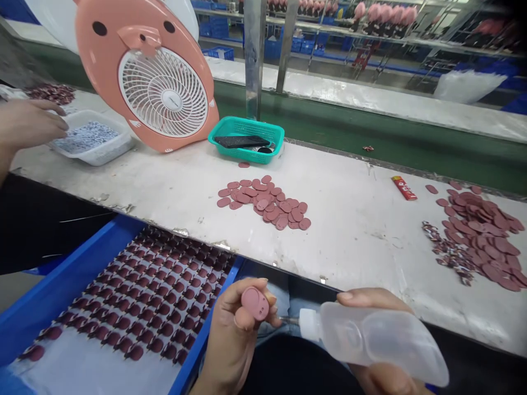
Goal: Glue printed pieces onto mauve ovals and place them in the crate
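Observation:
My left hand (236,334) pinches a small pinkish-red oval piece (254,303) with tiny holes near one end. My right hand (382,334) is wrapped round a translucent squeeze bottle (370,334) lying on its side. The bottle's white cap (309,324) and thin nozzle point left, with the tip close to the fingers of my left hand; whether it touches the piece I cannot tell. On the table ahead lies a loose pile of similar oval pieces (267,203).
At left stands a blue crate (99,241) with rows of dark red pieces. More ovals (489,236) and small patterned bits (447,249) lie at right. A pink fan (102,77), a green basket (247,125) and a white tub (99,156) line the table. Another person's hand (31,123) is over the tub.

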Motion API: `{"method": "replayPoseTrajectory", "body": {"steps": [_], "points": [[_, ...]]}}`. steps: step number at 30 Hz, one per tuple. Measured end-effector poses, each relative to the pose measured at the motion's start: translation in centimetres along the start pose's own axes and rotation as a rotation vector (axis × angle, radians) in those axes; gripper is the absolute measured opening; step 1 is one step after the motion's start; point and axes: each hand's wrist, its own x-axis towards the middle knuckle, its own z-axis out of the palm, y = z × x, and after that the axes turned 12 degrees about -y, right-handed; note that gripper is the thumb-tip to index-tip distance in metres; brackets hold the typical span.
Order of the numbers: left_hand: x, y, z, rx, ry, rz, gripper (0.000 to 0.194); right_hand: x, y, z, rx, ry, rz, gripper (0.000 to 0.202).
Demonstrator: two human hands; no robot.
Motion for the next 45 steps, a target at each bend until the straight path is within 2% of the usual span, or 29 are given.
{"method": "replayPoseTrajectory", "body": {"steps": [6,15,21,30,40,45], "points": [[-0.1,0.4,0.5,0.044,0.071,0.030,0.043,0.2,-0.4,0.2,-0.038,-0.057,-0.035,0.042],[0.2,0.5,0.6,0.109,0.071,0.080,0.042,0.1,-0.2,0.3,-0.013,-0.126,-0.030,0.041],[0.2,0.5,0.6,0.145,0.097,0.075,0.045,0.1,-0.5,0.3,-0.076,-0.103,-0.036,0.035],[0.0,0.5,0.5,0.158,0.086,0.076,0.044,0.4,-0.6,0.5,-0.044,-0.079,-0.040,0.038],[-0.2,0.3,0.2,0.179,0.084,0.081,0.042,1.1,-0.8,0.7,-0.152,-0.044,-0.054,0.030],[-0.2,0.3,0.1,0.170,0.071,0.086,0.040,0.2,-0.4,0.5,-0.128,-0.021,-0.039,0.038]]}}
